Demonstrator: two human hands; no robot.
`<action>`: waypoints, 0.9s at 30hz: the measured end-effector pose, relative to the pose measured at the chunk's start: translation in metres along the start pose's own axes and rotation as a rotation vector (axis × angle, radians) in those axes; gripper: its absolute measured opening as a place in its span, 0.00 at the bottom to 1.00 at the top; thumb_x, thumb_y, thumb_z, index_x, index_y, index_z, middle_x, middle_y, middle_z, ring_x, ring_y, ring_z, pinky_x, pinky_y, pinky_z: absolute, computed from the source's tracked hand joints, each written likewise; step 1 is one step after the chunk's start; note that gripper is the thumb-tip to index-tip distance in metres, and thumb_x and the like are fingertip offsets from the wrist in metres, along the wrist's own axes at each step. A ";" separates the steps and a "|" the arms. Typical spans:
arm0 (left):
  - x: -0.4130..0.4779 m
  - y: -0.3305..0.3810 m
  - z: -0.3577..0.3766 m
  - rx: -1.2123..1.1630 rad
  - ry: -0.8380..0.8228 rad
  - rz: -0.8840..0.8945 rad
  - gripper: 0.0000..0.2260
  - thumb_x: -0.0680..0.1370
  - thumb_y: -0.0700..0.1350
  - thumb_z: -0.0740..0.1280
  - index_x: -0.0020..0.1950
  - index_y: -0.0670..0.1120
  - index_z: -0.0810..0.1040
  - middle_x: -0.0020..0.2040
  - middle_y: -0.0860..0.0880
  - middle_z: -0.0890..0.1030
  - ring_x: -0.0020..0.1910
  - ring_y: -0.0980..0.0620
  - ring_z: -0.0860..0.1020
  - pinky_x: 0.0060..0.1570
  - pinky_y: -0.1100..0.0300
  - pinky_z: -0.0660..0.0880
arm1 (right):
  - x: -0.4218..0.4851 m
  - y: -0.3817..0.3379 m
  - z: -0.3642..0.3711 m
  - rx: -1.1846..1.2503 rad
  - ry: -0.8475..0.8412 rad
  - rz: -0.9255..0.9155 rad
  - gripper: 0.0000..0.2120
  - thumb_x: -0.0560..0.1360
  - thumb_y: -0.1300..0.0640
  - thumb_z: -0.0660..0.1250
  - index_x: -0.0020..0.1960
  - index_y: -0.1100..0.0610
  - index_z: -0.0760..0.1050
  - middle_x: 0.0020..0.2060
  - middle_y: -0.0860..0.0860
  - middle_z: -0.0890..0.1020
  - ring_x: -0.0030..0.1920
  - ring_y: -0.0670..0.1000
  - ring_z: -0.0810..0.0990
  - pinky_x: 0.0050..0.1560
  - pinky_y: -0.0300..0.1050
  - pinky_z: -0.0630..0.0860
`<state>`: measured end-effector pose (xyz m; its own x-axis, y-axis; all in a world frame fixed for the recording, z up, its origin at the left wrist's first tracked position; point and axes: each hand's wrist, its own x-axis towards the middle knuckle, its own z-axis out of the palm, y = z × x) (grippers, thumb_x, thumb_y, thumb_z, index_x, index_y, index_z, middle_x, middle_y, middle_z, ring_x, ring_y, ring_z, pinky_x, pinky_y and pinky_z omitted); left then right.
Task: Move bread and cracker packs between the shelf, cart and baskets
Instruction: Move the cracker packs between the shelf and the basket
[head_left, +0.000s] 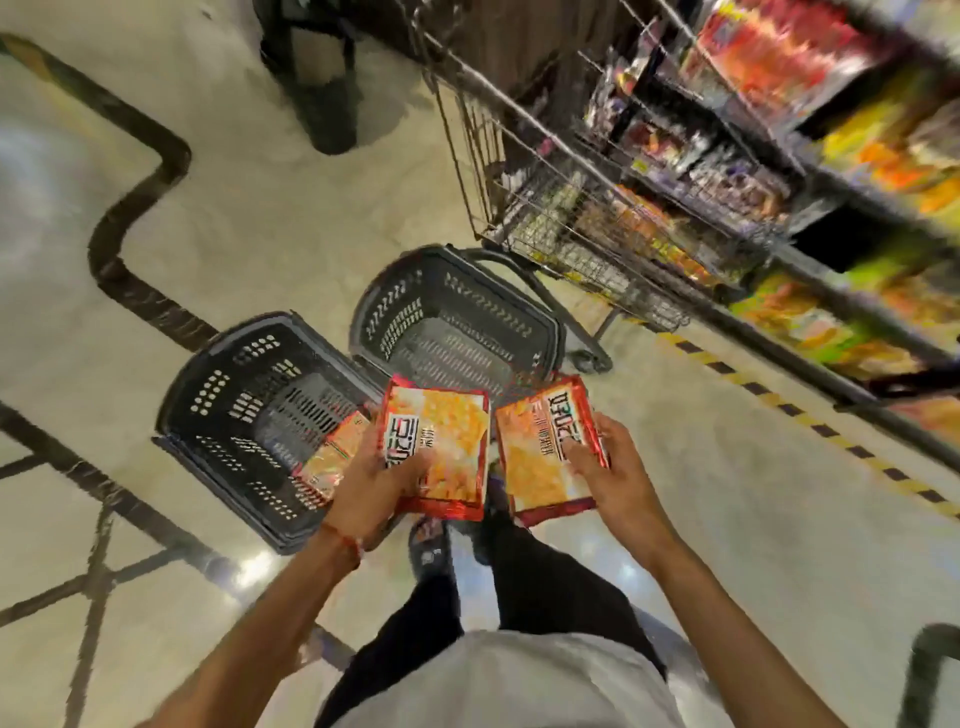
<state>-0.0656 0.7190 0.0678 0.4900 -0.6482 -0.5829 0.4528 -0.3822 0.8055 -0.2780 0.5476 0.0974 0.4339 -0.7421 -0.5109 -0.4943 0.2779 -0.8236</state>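
Note:
My left hand (371, 488) grips an orange and red cracker pack (441, 441) by its near edge, thumb on top. My right hand (610, 478) grips a second matching pack (540, 457) the same way. Both packs hang above the floor, just short of two dark plastic baskets. The left basket (208, 395) has one similar pack (332, 457) lying in its near right corner. The right basket (384, 306) looks bare inside. A wire cart (587, 223) with packs in it stands beyond the baskets, beside the shelf (831, 171).
The shelf runs along the right, full of colourful packs, with yellow and black floor tape (810, 421) in front of it. My legs and shoes (431, 545) stand below the packs. A dark bin (322, 78) stands at the far top. A dark rail (930, 670) shows at lower right.

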 end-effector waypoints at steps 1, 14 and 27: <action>0.000 0.004 0.014 0.040 -0.041 0.004 0.19 0.77 0.35 0.72 0.65 0.48 0.74 0.51 0.50 0.87 0.49 0.50 0.86 0.42 0.58 0.82 | -0.010 0.003 -0.014 0.041 0.027 0.009 0.12 0.82 0.52 0.69 0.62 0.42 0.71 0.59 0.46 0.83 0.58 0.49 0.84 0.61 0.53 0.82; -0.015 0.020 0.301 0.491 -0.437 0.076 0.17 0.70 0.49 0.77 0.57 0.49 0.81 0.47 0.51 0.87 0.45 0.52 0.85 0.46 0.57 0.79 | -0.115 0.104 -0.264 0.274 0.448 0.051 0.28 0.68 0.59 0.83 0.61 0.46 0.73 0.56 0.46 0.83 0.50 0.41 0.85 0.45 0.37 0.82; -0.044 -0.013 0.652 0.693 -0.756 0.323 0.22 0.79 0.40 0.71 0.70 0.53 0.72 0.55 0.53 0.84 0.47 0.59 0.85 0.41 0.69 0.78 | -0.177 0.196 -0.557 0.408 0.838 -0.013 0.19 0.72 0.60 0.80 0.56 0.46 0.76 0.50 0.41 0.84 0.46 0.37 0.85 0.39 0.31 0.79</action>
<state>-0.5785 0.3234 0.1524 -0.1848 -0.9339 -0.3061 -0.2529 -0.2558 0.9330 -0.8714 0.3937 0.1641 -0.3261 -0.9005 -0.2876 -0.1217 0.3417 -0.9319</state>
